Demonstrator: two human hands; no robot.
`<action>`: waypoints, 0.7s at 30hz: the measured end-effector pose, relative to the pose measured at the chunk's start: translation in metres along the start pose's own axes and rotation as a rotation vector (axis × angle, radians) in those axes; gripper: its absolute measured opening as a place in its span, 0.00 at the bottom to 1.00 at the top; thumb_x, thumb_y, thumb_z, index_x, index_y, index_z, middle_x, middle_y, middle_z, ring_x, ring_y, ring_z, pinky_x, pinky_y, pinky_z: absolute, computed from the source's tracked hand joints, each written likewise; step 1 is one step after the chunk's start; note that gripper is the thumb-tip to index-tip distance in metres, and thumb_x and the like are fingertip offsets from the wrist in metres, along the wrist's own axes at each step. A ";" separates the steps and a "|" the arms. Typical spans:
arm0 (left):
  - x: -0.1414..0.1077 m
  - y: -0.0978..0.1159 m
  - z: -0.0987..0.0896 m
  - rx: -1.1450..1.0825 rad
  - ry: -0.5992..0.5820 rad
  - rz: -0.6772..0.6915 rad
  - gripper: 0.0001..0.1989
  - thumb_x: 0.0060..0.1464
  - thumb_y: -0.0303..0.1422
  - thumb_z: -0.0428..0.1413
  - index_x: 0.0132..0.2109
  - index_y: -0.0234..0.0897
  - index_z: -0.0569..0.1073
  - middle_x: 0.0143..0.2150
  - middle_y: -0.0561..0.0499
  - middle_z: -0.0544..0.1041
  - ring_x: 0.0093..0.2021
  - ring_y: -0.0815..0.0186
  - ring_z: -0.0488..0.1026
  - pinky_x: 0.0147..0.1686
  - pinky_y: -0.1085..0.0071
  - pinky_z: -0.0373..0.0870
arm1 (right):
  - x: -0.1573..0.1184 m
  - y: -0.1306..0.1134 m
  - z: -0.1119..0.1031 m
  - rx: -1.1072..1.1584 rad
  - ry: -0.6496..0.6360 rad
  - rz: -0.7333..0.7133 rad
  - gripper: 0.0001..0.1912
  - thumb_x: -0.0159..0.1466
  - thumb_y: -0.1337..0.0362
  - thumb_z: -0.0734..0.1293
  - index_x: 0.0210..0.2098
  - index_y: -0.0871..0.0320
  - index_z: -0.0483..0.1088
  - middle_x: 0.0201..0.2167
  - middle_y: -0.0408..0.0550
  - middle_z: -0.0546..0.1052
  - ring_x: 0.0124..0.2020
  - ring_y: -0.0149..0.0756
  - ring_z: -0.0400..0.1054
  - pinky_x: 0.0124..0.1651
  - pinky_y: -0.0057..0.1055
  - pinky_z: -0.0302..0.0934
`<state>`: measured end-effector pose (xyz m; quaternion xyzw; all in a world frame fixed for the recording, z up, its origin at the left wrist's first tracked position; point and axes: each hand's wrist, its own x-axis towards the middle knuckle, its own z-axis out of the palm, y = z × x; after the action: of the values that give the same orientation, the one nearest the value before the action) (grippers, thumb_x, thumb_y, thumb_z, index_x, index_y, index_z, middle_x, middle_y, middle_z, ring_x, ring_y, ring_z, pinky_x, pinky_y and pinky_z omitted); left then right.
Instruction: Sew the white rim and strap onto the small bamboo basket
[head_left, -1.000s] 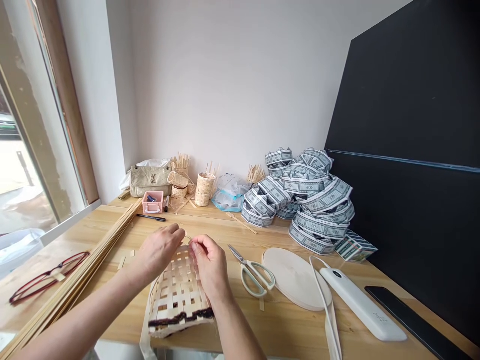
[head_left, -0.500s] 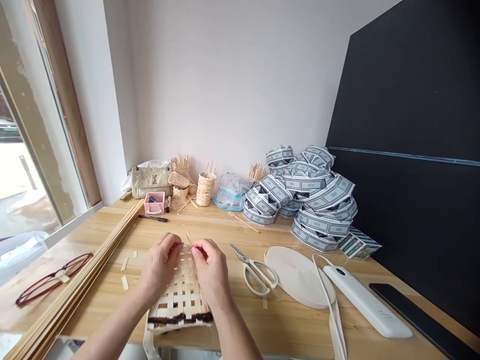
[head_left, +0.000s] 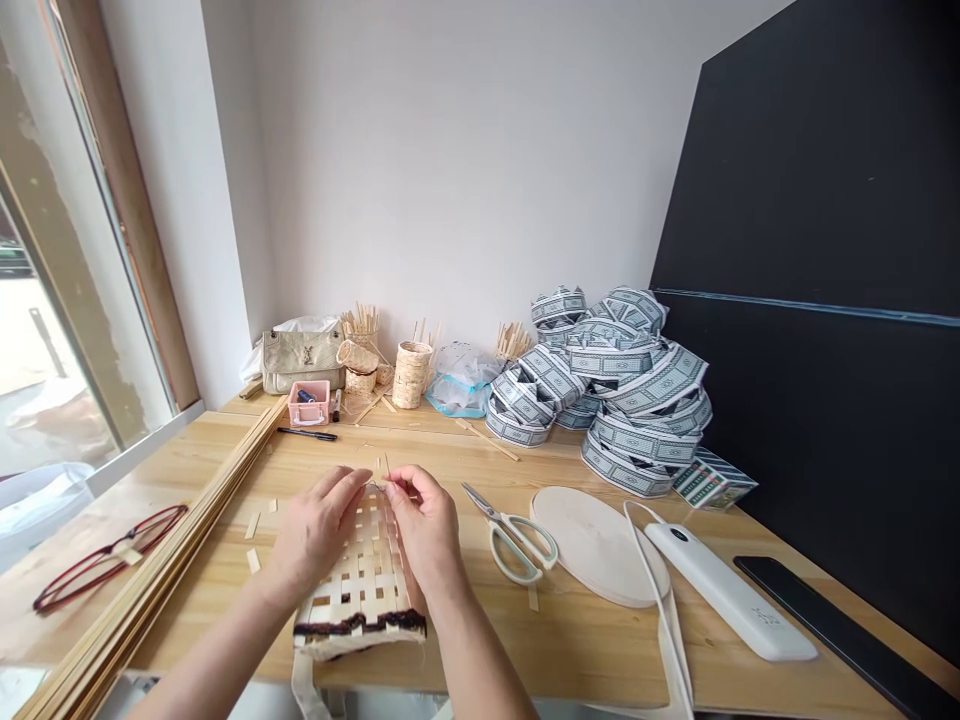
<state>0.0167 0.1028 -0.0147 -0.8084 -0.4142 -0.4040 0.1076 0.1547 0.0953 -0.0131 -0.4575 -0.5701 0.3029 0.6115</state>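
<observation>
A woven basket (head_left: 364, 590) of pale flat strips lies on its side before me, its near edge trimmed with a dark brown band. My left hand (head_left: 324, 525) is closed at the far left end of the basket, fingertips pressed to its edge. At the far right corner my right hand (head_left: 425, 525) pinches a thin needle-like piece (head_left: 387, 463) that points upward from the fingertips. The hands partly cover the basket's far end, and the exact contact there is too small to make out.
Scissors (head_left: 514, 540) and a flat coil of pale strip (head_left: 600, 545) lie to the right, beside a white power bank (head_left: 731, 590). Long wooden strips (head_left: 172, 530) and red glasses (head_left: 109, 560) are at left. Patterned ribbon rolls (head_left: 637, 400) and small woven baskets (head_left: 412, 375) stand behind.
The thin piece at my right fingertips has turned from a leftward slant to nearly upright. My left fingers have straightened somewhat over the basket's far edge. The view has shifted slightly.
</observation>
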 end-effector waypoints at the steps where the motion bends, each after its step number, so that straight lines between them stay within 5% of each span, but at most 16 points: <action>1: -0.001 -0.002 0.001 0.005 -0.006 0.008 0.11 0.59 0.29 0.43 0.42 0.36 0.69 0.35 0.49 0.74 0.32 0.68 0.73 0.31 0.75 0.68 | 0.000 0.000 0.000 -0.011 -0.003 -0.018 0.04 0.55 0.67 0.62 0.27 0.57 0.69 0.26 0.43 0.72 0.29 0.33 0.65 0.35 0.27 0.59; 6: -0.002 -0.010 0.000 -0.014 -0.055 -0.065 0.12 0.58 0.30 0.43 0.38 0.38 0.72 0.34 0.50 0.73 0.29 0.70 0.72 0.29 0.77 0.66 | -0.003 -0.001 -0.003 -0.085 0.012 -0.089 0.08 0.55 0.72 0.61 0.29 0.56 0.70 0.28 0.44 0.71 0.32 0.34 0.65 0.36 0.28 0.58; 14: 0.009 -0.003 -0.003 -0.356 -0.026 -0.355 0.08 0.51 0.33 0.49 0.28 0.38 0.70 0.29 0.51 0.68 0.30 0.67 0.67 0.31 0.72 0.63 | -0.006 0.003 -0.004 -0.273 -0.057 -0.200 0.11 0.57 0.73 0.59 0.29 0.56 0.72 0.26 0.45 0.69 0.31 0.35 0.64 0.35 0.29 0.58; 21: 0.016 -0.007 0.000 -0.591 -0.086 -0.517 0.11 0.49 0.38 0.49 0.25 0.36 0.64 0.22 0.56 0.63 0.22 0.70 0.62 0.22 0.75 0.60 | -0.008 0.005 0.001 -0.301 -0.051 -0.208 0.11 0.57 0.74 0.59 0.29 0.58 0.71 0.27 0.45 0.68 0.32 0.34 0.64 0.36 0.28 0.57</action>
<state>0.0170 0.1167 -0.0034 -0.6898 -0.4743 -0.4853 -0.2524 0.1534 0.0905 -0.0215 -0.4748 -0.6684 0.1607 0.5495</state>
